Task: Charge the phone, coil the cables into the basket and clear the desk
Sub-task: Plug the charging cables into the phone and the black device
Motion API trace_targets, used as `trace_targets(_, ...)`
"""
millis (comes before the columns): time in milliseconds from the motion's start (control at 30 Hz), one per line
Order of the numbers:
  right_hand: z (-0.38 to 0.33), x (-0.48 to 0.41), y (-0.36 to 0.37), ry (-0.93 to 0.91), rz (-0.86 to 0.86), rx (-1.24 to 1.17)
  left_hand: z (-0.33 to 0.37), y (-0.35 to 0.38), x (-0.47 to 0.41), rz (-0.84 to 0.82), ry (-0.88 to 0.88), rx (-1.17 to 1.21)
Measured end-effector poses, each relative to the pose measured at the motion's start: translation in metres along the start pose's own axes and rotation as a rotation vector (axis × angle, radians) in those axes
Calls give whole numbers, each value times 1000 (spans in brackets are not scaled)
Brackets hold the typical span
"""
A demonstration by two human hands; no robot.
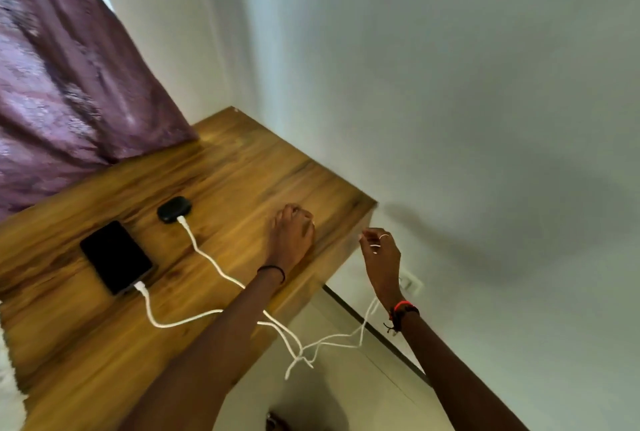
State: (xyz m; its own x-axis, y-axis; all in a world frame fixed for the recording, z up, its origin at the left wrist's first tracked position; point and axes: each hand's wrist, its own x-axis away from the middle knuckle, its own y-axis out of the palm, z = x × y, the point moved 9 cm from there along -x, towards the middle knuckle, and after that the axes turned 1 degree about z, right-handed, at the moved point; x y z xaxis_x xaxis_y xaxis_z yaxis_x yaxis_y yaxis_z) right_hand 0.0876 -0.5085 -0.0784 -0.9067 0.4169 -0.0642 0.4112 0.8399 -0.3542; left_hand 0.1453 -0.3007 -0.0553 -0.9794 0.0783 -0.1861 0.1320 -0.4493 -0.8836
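A black phone lies flat on the wooden desk with a white cable plugged into its near end. Behind it sits a black earbud case with a second white cable plugged in. Both cables run under my left forearm, drop over the desk edge, tangle in a knot and rise toward a white wall socket. My left hand rests on the desk near its right corner with fingers curled; whatever is under them is hidden. My right hand hovers off the desk beside the wall, fingers loosely bent, holding nothing I can see.
A purple curtain hangs over the desk's far left side. A white wall runs along the right, with a dark skirting strip below. Pale floor lies beneath the hanging cables. No basket is in view.
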Motion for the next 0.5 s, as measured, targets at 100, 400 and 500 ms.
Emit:
trace_targets(100,39,6,-42,50,64,20,18,16,-6,-3,47,-27)
trace_targets(400,175,23,-74,434,-71,383,32,44,-13,-21,130,-118)
trace_targets(500,205,27,-66,680,-101,145,30,46,-14,-5,128,-109)
